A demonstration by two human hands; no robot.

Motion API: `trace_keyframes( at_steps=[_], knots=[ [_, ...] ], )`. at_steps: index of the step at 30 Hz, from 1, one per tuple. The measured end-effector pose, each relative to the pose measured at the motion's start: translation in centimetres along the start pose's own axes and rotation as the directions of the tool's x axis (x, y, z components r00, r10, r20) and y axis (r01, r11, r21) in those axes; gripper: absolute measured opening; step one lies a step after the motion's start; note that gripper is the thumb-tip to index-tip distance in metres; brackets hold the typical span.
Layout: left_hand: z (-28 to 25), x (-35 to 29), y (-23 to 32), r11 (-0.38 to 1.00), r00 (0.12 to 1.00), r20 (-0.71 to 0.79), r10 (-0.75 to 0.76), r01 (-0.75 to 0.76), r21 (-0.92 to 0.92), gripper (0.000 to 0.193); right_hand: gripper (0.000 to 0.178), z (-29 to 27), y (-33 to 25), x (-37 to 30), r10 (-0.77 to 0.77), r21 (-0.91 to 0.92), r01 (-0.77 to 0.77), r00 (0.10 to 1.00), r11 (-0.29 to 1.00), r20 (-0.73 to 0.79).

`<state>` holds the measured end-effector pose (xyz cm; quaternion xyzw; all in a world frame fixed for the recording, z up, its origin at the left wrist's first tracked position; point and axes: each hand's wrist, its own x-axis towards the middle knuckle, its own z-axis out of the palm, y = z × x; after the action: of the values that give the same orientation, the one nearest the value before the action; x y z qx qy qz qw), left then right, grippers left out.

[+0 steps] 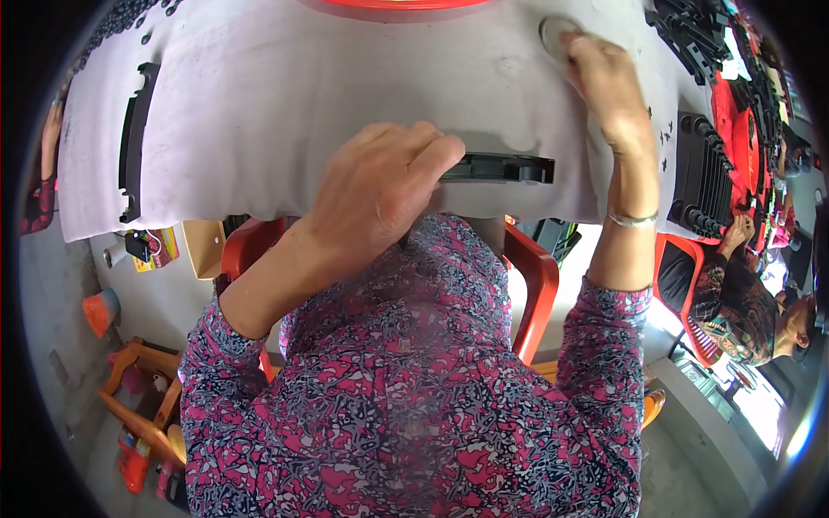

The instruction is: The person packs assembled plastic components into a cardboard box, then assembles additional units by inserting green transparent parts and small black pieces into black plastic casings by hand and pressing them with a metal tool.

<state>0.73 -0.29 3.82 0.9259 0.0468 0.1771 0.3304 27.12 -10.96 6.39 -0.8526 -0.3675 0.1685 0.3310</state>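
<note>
A long, narrow black plastic piece (509,168) lies crosswise near the close edge of the table (259,104), which has a pale grey covering, its left end gripped by the curled fingers of the left hand (373,186). Farther off to the right, the right hand (609,86) is at a small round, apparently clear dish (549,39), too blurred to tell whether its bent fingers grip anything. A similar curved black plastic strip (136,142) lies well apart at left.

No words, numbers or signs can be read, the yellow-and-red item (162,251) near the counter (250,95) showing too small.
</note>
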Motion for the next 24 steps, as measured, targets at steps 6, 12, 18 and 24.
trace_keyframes(
  at_steps=[6,12,18,24],
  knots=[
    [-0.7,-1.0,-0.1,0.996,0.996,-0.086,-0.023,0.029,0.079,0.043,0.028,1.8,1.5,0.3,-0.313,-0.444,0.31,0.947,0.841,0.068],
    [-0.5,-2.1,-0.7,0.994,0.986,-0.161,-0.052,0.067,0.088,0.04,0.013,0.7,-4.5,-7.3,-0.064,0.198,0.064,0.998,0.978,-0.004],
    [0.4,-2.1,-1.1,0.997,0.982,-0.179,-0.06,0.067,0.032,0.038,0.021,4.5,-5.7,-13.3,-0.004,0.048,-0.001,0.995,0.999,0.095],
    [1.2,-2.0,-1.3,0.998,0.973,-0.226,-0.055,0.046,-0.046,0.037,0.034,5.7,-6.2,-14.3,0.162,0.175,-0.188,0.974,0.966,0.156]
  ],
)
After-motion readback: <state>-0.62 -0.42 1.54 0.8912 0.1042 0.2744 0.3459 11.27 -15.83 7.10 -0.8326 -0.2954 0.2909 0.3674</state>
